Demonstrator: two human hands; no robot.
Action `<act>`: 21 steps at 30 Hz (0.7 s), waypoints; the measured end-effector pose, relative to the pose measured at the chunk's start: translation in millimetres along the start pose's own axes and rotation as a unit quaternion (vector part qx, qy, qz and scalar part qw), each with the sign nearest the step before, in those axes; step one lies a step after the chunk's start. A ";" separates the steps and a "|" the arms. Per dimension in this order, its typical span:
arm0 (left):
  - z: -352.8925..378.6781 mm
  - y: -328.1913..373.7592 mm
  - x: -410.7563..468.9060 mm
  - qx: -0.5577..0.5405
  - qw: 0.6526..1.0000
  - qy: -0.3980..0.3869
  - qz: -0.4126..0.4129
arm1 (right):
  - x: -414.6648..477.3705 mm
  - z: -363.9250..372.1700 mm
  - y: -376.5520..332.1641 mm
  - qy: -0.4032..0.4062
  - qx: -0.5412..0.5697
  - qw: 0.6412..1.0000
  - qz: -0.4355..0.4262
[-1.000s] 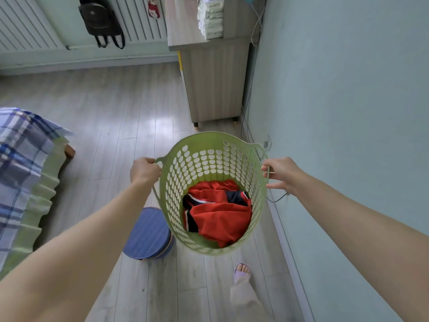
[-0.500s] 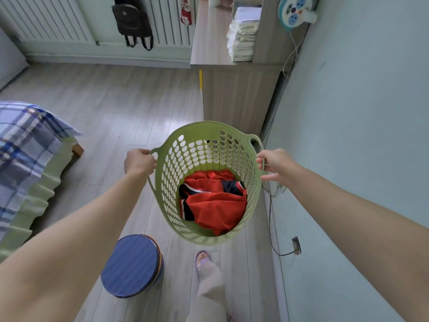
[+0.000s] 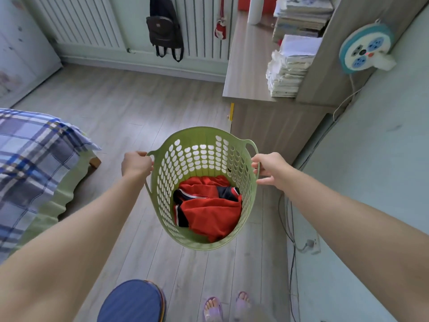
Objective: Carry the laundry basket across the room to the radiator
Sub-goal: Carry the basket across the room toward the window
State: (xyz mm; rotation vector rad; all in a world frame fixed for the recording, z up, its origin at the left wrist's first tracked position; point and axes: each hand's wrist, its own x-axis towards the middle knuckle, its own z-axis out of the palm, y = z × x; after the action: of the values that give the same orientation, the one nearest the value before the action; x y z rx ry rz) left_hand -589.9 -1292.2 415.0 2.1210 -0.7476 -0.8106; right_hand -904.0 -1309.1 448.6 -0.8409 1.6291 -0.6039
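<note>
Here the left hand (image 3: 136,164) and right hand (image 3: 270,168) close their fingers on the handles of the green laundry basket (image 3: 204,159), held above the floor, well apart from the radiator (image 3: 76,22); it may bump the wooden cabinet (image 3: 274,133) just beside.

The laundry basket (image 3: 204,159) hangs above the floor (image 3: 116,117) between the left hand (image 3: 136,163) and the right hand (image 3: 271,168), each at a side handle, with clothes (image 3: 209,205) lying in its bottom. The bed (image 3: 34,159) lies to the left, the desk (image 3: 246,73) ahead on the right carrying a paper stack (image 3: 290,68). The radiator (image 3: 92,22) stands on the far wall, a backpack (image 3: 163,29) hanging before it. A stool (image 3: 132,300) sits behind the basket, beside the feet (image 3: 212,307).
</note>
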 end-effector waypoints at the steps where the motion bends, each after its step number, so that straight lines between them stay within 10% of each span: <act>1: -1.0 6.3 16.3 -0.007 1.000 0.007 -0.005 | 14.3 5.8 -12.8 -0.005 -0.003 1.000 0.001; 21: -12.8 138.4 275.5 -0.076 0.980 0.177 -0.051 | 279.2 150.4 -280.0 -0.152 -0.094 0.981 -0.074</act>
State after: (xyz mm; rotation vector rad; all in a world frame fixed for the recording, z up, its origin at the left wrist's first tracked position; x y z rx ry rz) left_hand -440.9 -1560.6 446.3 2.0988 -0.3805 -0.5018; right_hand -726.9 -1693.1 460.7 -1.1437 1.3650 -0.4037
